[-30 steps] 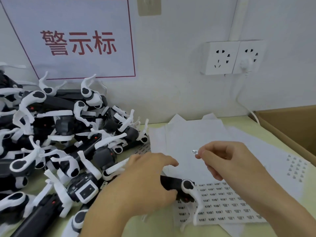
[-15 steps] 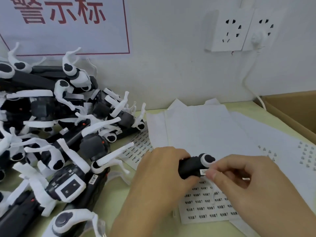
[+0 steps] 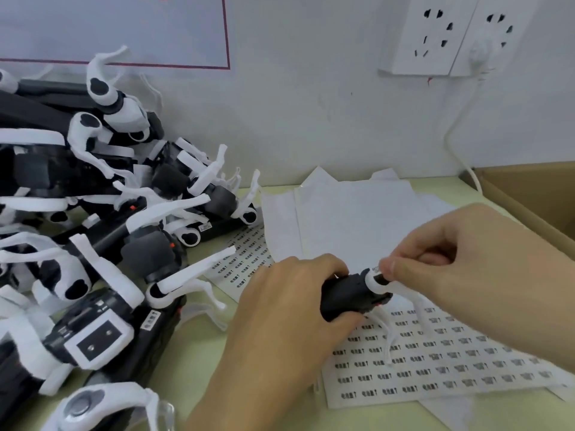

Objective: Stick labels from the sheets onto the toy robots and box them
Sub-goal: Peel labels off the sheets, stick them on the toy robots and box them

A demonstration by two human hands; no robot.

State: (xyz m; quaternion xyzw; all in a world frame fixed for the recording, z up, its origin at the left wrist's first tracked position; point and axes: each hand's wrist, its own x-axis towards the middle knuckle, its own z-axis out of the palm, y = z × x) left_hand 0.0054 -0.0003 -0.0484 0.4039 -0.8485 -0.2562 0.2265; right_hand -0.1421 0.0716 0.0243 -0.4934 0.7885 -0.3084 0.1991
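We count one toy robot (image 3: 351, 295) in our hands, black-bodied with thin white curved limbs, held just above the front label sheet (image 3: 435, 365). Our left hand (image 3: 280, 321) curls round its dark body; our right hand (image 3: 451, 259) pinches thumb and forefinger at the white round joint on its end, where a small label (image 3: 375, 270) shows, partly hidden by the fingertips. A second printed sheet (image 3: 242, 256) lies left of the held robot, and blank white backing papers (image 3: 351, 219) spread behind it; their number is unclear. Left of the held robot sits a heap of more robots (image 3: 102, 228), too tangled to count, glossy black plastic with matte white legs. Right of it we see one brown cardboard box (image 3: 535, 194). On the wall behind hang two white sockets (image 3: 435, 35).

Half a second ago the right fingers pressed lower on the robot's side; now they sit on top of the joint, and the robot's legs trail down onto the sheet.
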